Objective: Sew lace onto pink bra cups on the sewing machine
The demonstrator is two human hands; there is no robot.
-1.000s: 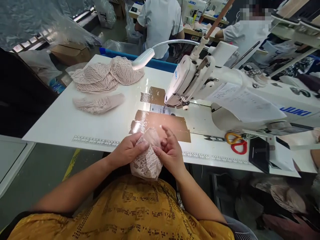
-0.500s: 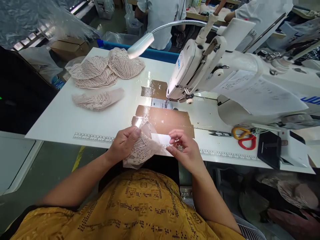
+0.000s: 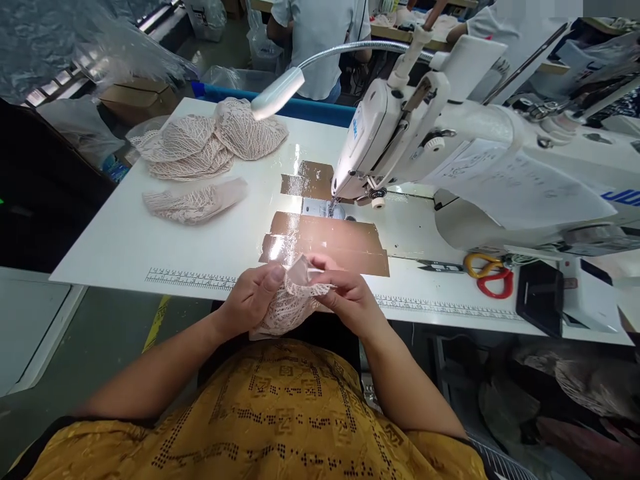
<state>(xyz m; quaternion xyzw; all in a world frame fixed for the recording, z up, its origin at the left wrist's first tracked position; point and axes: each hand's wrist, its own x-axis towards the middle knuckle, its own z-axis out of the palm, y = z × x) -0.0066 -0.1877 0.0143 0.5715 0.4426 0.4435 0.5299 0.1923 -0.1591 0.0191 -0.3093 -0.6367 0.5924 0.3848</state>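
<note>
Near the table's front edge, my left hand (image 3: pixel 254 297) pinches the left side of a beige lace cup piece (image 3: pixel 286 313), thumb on top. My right hand (image 3: pixel 351 295) is closed on its right edge, fingertips partly behind the fabric. Between the hands the upper edge is folded up, showing a smooth, sheer inner layer (image 3: pixel 299 272). Beyond the hands stands a white sewing machine (image 3: pixel 363 143), its needle area over a metal plate (image 3: pixel 316 208). More beige lace cups (image 3: pixel 187 143) are piled at the back left, with a single lace piece (image 3: pixel 195 202) in front of them.
Brown tape (image 3: pixel 330 239) covers part of the white table (image 3: pixel 115 233) before the needle. Thread snips (image 3: pixel 440 267), orange-and-red-handled scissors (image 3: pixel 493 275) and a dark phone-like object (image 3: pixel 540 298) lie right. A lamp (image 3: pixel 279 92) hangs over the table. Co-workers (image 3: pixel 320 47) are behind.
My right hand has moved left and closed on the lace piece's right edge; before, it was beside it with fingers curled. The upper edge is now folded up. The white strip seen there is mostly hidden.
</note>
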